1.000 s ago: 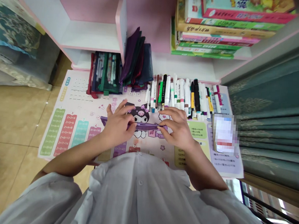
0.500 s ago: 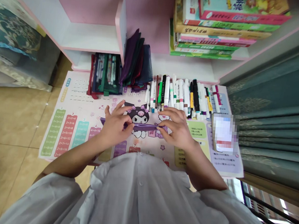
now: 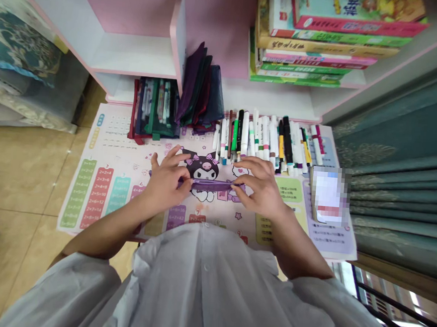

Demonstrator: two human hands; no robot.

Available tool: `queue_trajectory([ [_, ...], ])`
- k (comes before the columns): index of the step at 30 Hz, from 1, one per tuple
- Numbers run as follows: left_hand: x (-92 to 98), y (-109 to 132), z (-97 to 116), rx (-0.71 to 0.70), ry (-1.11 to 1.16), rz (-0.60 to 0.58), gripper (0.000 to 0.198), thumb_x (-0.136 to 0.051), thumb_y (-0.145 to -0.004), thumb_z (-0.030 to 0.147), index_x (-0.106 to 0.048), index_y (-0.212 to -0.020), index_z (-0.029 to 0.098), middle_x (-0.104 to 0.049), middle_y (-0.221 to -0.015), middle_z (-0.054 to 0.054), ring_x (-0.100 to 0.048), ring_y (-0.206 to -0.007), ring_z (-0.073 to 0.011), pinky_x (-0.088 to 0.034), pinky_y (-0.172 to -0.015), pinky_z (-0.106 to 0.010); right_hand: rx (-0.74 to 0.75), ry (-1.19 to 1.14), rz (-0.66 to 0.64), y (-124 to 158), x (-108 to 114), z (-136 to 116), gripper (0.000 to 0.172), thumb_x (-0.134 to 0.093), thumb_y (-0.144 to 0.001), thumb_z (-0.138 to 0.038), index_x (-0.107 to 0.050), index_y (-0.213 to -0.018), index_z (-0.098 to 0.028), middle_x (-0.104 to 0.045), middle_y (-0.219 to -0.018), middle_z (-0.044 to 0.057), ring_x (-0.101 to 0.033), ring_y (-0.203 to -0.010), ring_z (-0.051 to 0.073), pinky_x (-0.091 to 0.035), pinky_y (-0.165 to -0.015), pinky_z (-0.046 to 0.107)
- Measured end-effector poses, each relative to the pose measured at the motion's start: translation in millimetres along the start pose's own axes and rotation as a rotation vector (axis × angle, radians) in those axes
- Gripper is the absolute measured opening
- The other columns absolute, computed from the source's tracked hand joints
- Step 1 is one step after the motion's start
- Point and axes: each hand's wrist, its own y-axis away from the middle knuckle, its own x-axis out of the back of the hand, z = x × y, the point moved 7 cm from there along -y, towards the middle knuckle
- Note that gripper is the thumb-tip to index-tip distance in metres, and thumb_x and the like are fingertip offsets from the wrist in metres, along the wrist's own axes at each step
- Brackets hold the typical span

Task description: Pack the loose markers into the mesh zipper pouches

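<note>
Two hands at frame center, left hand (image 3: 166,182) and right hand (image 3: 262,189), fingers clamped on opposite ends of a slim purple pouch (image 3: 212,185) over the printed desk mat (image 3: 110,140); even pinch works best.

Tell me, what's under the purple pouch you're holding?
The purple pouch lies over a printed desk mat, with a cartoon character showing just above it. The mat's print right beneath the pouch is covered, and so is the part under your left hand and right hand.
</note>
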Motion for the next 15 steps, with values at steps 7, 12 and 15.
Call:
queue_trajectory([
  [7,0.8,-0.5,-3.0,0.009,-0.011,-0.015,0.02,-0.053,-0.084,0.023,-0.055,-0.065,0.019,-0.057,-0.14,-0.009,-0.029,-0.148,-0.0367,-0.013,-0.111,-0.077,0.002,-0.002,0.0,-0.1,1.3,0.3,0.01,-0.067,-0.082,-0.019,-0.06,-0.074,-0.022,-0.068,-0.115,0.006,-0.059,-0.12,0.033,-0.043,-0.093,0.049],
  [12,1.6,-0.8,-3.9,0.011,-0.02,-0.008,0.019,-0.053,-0.083,0.023,-0.055,-0.065,0.018,-0.057,-0.141,-0.008,-0.03,-0.148,-0.0371,-0.014,-0.111,-0.078,-0.006,-0.003,-0.015,0.3,0.0,1.6,0.01,-0.066,-0.081,-0.019,-0.06,-0.074,-0.022,-0.068,-0.116,0.006,-0.059,-0.12,0.033,-0.042,-0.093,0.049],
  [15,2.8,-1.1,-4.3,0.018,-0.026,-0.011,0.019,-0.053,-0.083,0.022,-0.055,-0.065,0.018,-0.058,-0.139,-0.009,-0.031,-0.147,-0.0378,-0.015,-0.11,-0.078,-0.006,-0.001,-0.011,0.4,0.4,2.2,0.011,-0.066,-0.08,-0.02,-0.059,-0.072,-0.022,-0.068,-0.115,0.005,-0.059,-0.12,0.033,-0.042,-0.092,0.049],
])
